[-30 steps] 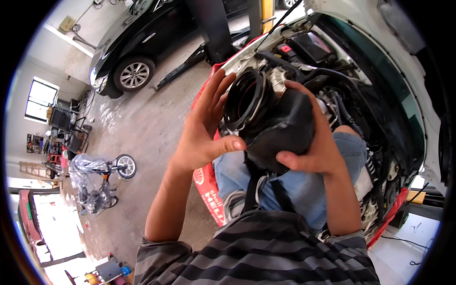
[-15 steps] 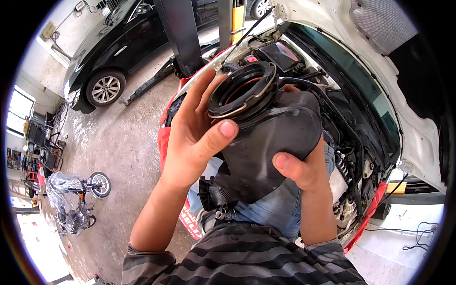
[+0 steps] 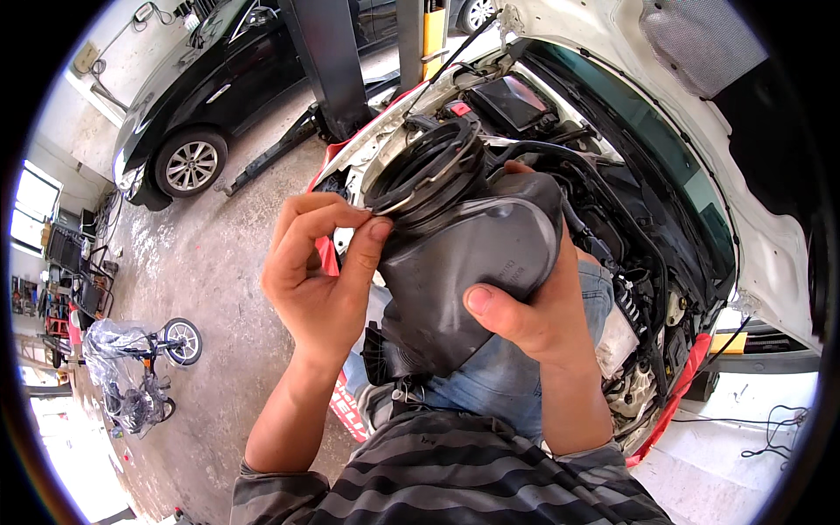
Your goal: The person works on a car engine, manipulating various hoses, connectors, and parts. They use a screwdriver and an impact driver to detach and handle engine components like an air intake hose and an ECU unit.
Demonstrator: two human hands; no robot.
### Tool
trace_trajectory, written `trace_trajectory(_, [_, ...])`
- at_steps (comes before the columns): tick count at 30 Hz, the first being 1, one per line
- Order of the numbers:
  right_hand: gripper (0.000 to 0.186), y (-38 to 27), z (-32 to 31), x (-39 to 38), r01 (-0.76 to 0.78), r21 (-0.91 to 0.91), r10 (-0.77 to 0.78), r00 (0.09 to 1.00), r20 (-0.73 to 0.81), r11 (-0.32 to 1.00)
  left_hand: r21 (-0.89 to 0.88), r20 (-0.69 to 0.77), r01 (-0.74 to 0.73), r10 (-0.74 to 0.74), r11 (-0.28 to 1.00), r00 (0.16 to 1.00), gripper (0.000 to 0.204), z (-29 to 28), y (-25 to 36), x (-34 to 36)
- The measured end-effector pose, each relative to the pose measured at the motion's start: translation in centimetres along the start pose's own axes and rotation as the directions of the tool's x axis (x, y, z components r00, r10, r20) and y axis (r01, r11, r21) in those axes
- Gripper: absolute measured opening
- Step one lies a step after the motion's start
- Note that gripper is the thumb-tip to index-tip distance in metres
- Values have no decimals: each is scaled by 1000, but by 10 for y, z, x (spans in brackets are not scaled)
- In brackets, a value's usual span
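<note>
A black plastic air intake duct [image 3: 464,271] is held up over my lap, its round collar [image 3: 429,166] tilted up at the far end. A thin metal wire clip [image 3: 416,194] runs around the collar. My left hand [image 3: 319,262] pinches the near left edge of the collar, thumb and index finger together on the clip's end. Around the duct's right side my right hand [image 3: 534,302] is closed, thumb on top and most fingers hidden behind it. A short ribbed stub [image 3: 385,354] hangs from the duct's lower left.
An open engine bay [image 3: 630,219] lies ahead and right, under a raised white hood [image 3: 744,201]. Red fender covers [image 3: 669,411] line its edges. Further left are a lift post [image 3: 324,70], a black car [image 3: 210,105] and a plastic-wrapped small bike [image 3: 131,359] on the concrete floor.
My left hand has gone from spread around the collar to a pinch on its left edge. The duct has shifted a little left and turned, with my right hand still around it.
</note>
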State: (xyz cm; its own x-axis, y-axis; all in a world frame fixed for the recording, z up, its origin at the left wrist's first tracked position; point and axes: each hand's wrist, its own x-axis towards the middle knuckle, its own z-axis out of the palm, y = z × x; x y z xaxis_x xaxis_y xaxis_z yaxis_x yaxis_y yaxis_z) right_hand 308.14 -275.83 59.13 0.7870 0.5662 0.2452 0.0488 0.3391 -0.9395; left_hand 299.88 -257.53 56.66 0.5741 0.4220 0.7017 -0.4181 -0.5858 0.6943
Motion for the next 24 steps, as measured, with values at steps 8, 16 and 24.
trace_trajectory(8, [97,3,-21,8,-16,80,13,999,35,997,-321,-18,262,-283,910,959,42,6,0,-6])
trace_trajectory(16, [89,17,-48,-4,-120,448,158,986,-49,886,-517,467,544,-315,660,826,86,19,-4,17])
trace_trajectory(24, [85,49,-65,-8,-37,579,-13,997,82,814,-655,499,519,-202,549,843,105,40,19,28])
